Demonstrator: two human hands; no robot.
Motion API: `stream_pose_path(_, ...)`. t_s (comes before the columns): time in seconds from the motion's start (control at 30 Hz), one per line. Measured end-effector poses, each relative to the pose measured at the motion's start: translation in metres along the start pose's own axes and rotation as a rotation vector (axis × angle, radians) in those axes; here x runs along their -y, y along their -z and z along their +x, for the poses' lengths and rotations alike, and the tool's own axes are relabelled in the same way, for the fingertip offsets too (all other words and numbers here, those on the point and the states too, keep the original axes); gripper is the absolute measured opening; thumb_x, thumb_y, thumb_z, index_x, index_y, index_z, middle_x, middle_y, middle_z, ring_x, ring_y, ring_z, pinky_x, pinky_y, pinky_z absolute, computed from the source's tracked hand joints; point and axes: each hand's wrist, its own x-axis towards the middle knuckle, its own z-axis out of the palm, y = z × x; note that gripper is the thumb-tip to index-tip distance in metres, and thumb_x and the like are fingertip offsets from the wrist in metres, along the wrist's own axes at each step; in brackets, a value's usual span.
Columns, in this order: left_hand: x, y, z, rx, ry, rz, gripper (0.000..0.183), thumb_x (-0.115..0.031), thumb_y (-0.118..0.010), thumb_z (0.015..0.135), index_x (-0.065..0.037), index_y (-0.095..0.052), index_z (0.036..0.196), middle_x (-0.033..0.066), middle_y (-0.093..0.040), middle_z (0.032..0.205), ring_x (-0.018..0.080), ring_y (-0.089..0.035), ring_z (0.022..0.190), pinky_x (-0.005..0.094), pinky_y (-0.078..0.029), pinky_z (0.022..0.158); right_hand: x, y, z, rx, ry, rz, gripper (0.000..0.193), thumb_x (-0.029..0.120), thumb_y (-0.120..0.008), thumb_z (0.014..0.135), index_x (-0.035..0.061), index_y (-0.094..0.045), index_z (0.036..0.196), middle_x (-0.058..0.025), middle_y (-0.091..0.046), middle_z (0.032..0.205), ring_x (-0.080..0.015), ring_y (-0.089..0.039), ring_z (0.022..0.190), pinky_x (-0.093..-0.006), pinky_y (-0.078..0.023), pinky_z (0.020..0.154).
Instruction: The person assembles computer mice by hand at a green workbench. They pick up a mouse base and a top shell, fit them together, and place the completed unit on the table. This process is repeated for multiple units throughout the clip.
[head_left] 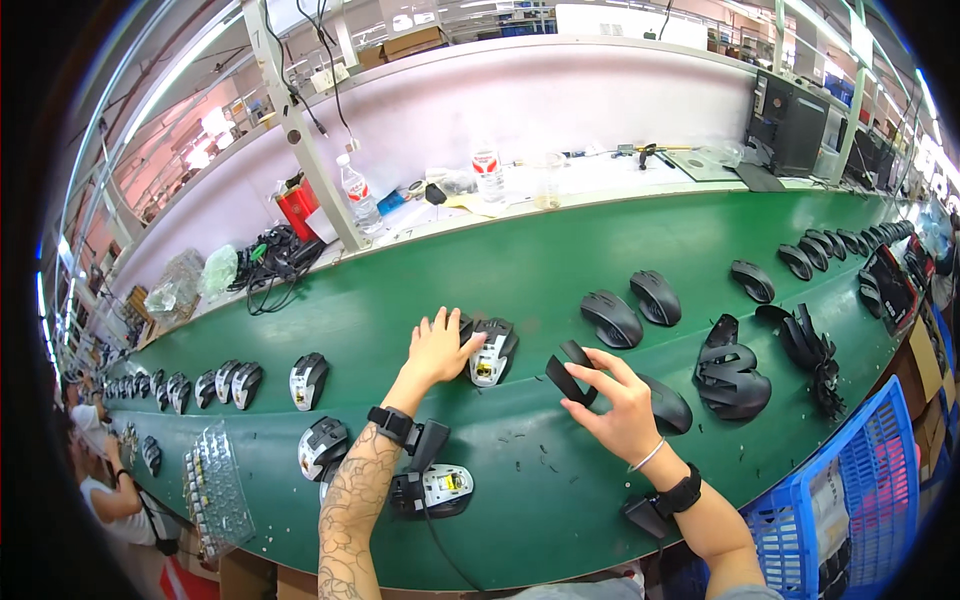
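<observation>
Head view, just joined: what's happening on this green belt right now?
A person works at a long green conveyor belt lined with computer mice. The left hand rests on a partly assembled black-and-white mouse. The right hand pinches a curved black plastic shell piece just above the belt. Finished black mice and a pile of black shells lie to the right.

Left hand [437, 350] hides part of open mouse [490, 352].
</observation>
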Motion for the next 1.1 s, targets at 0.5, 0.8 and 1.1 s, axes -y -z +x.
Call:
stream_pose_path(0.5,-0.031,-0.004,-0.011,-0.065,-0.053,0.035,0.079,-0.062,-0.053,0.081,0.010,-0.056,0.115,0.0262,-0.051,0.123,0.0377,-0.040,0.121,0.0473,-0.033,0.101,-0.009,0.002,-0.005,-0.048,-0.090,-0.008,0.051,0.005,-0.076,0.066,0.0118,-0.063,0.115,-0.0125,-0.051,0.125,-0.0245,-0.057,0.091,-0.0351,-0.051,0.078)
stream_pose_path(0.8,-0.063,0.010,-0.020,-0.098,-0.051,-0.216,0.075,-0.032,-0.079,0.067,0.010,-0.038,0.114,0.0260,-0.059,0.101,0.0375,-0.062,0.088,0.0416,-0.050,0.079,-0.007,0.003,-0.003,-0.117,-0.123,-0.005,0.056,0.001,-0.074,0.065,0.0102,-0.061,0.119,-0.0117,-0.049,0.126,-0.0208,-0.057,0.078,-0.0320,-0.052,0.074)
stream_pose_path(1.1,-0.067,-0.010,-0.030,0.184,0.176,-1.400,0.063,-0.022,-0.083,0.066,0.002,-0.050,0.113,0.0128,-0.063,0.102,0.0224,-0.064,0.090,0.0359,-0.052,0.079,0.010,-0.004,0.000,-0.305,-0.128,0.183,0.066,0.006,-0.077,0.068,0.0048,-0.052,0.128,-0.0158,-0.054,0.118,-0.0239,-0.061,0.091,-0.0327,-0.053,0.076)
